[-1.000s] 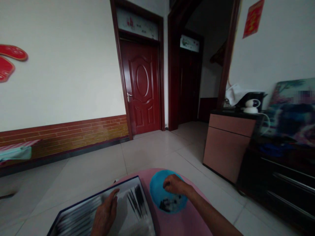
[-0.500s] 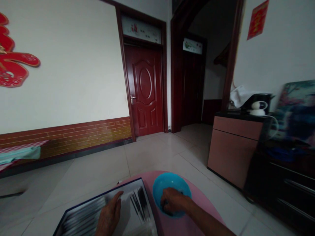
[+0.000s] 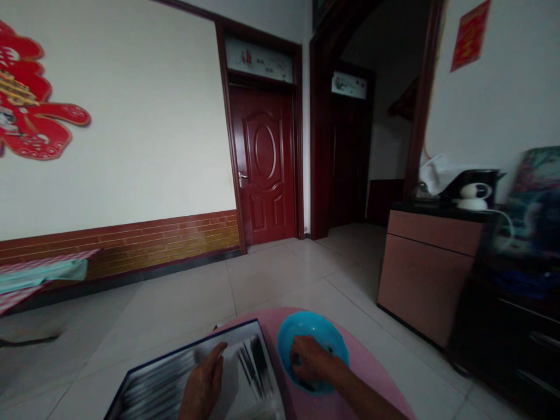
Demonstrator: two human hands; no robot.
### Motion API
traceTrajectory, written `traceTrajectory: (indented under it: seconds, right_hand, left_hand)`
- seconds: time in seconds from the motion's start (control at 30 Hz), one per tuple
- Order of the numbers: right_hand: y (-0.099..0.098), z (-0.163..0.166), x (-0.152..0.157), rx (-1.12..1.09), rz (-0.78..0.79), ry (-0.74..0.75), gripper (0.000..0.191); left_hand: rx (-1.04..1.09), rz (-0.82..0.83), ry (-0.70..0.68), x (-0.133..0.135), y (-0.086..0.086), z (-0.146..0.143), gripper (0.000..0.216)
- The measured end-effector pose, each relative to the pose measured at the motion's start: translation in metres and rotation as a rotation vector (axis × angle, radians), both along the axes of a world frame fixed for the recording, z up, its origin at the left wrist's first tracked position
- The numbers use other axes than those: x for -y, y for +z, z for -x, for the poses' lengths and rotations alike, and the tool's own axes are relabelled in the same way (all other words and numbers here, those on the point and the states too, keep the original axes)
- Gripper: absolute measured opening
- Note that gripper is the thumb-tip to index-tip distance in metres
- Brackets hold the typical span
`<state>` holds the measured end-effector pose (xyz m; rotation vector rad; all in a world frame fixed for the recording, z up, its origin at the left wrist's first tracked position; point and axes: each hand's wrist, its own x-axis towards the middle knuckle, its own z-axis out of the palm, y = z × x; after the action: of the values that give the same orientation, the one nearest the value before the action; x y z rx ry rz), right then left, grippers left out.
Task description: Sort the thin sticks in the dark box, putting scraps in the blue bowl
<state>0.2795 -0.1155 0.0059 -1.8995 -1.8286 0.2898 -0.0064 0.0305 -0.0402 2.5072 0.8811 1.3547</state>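
Note:
A blue plastic bowl (image 3: 332, 341) sits on a round pink tabletop (image 3: 371, 379), and my right hand (image 3: 310, 360) lies inside it with curled fingers. The hand covers whatever dark matter lies in the bowl. Beside the bowl, a large dark-edged flat board or album (image 3: 161, 379) shows a black-and-white streaked picture. My left hand (image 3: 203, 386) rests on this picture with its fingers extended, holding nothing. The board's near part runs out of view at the bottom.
A pink-fronted cabinet (image 3: 424, 280) stands to the right, with a small white camera (image 3: 471, 195) on top. A dark drawer unit (image 3: 494, 315) is further right. A cloth-covered board (image 3: 44, 277) juts in at left. Tiled floor surrounds the table.
My right hand has slid toward me inside the bowl, over the dark patch seen earlier. The whole view has swung, so the room shifts right. My left hand stays on the picture.

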Motion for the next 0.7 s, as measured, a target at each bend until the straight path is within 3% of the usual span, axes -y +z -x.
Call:
traceTrajectory:
  seconds: [0.13,0.27,0.43,0.57,0.7]
  right_hand:
    - [0.009,-0.001,-0.004,-0.093,-0.080,-0.039,0.021]
    - [0.021,0.015,-0.016,-0.494,-0.192,-0.083,0.008]
    - [0.035,0.056,-0.041,-0.900,-0.250,0.072,0.009]
    - [0.039,0.092,-0.065,-0.966,-0.273,0.161,0.017]
    - [0.032,0.121,-0.083,-0.879,-0.319,0.144,0.016]
  left_hand:
    - [-0.010,0.036,-0.009,0.001,0.000,-0.002,0.031]
    - [0.000,0.056,-0.005,0.003,-0.001,-0.006,0.034]
    - [0.042,0.010,0.000,0.009,0.007,-0.008,0.035]
    - [0.038,0.008,-0.008,0.011,0.015,-0.007,0.035]
    - [0.029,0.018,-0.014,0.010,0.016,-0.005,0.036]
